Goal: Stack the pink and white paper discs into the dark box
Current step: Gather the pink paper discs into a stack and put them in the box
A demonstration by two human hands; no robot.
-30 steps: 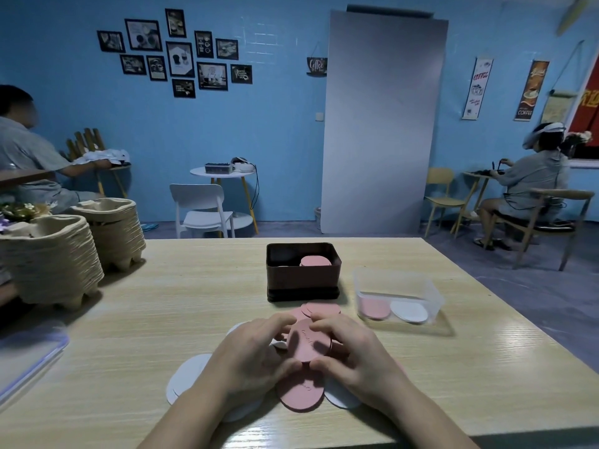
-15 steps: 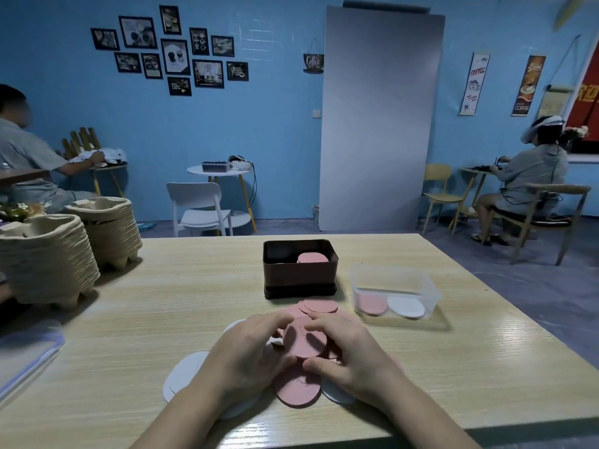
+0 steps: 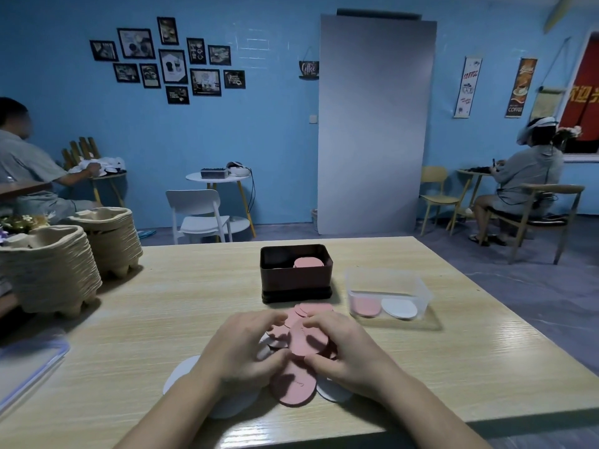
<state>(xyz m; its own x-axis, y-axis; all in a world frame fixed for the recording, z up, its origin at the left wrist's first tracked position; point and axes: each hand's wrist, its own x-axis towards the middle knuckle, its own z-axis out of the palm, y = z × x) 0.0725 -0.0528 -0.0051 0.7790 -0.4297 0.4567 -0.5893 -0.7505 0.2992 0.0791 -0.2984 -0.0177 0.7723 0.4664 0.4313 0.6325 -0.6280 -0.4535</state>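
Note:
Pink and white paper discs lie scattered on the wooden table in front of me. Both hands hold one raised pink disc between them: my left hand curls at its left edge, my right hand pinches its right edge. Another pink disc lies flat below it, with a white disc at its right and a white disc partly under my left wrist. The dark box stands just beyond the hands and holds a pink stack.
A clear plastic tub right of the box holds one pink and one white disc. Stacks of pulp cup trays fill the table's left side. A clear lid lies at the near left. Two people sit in the background.
The view has shifted slightly. Both hands stay on the raised pink disc, and it has turned a little between them.

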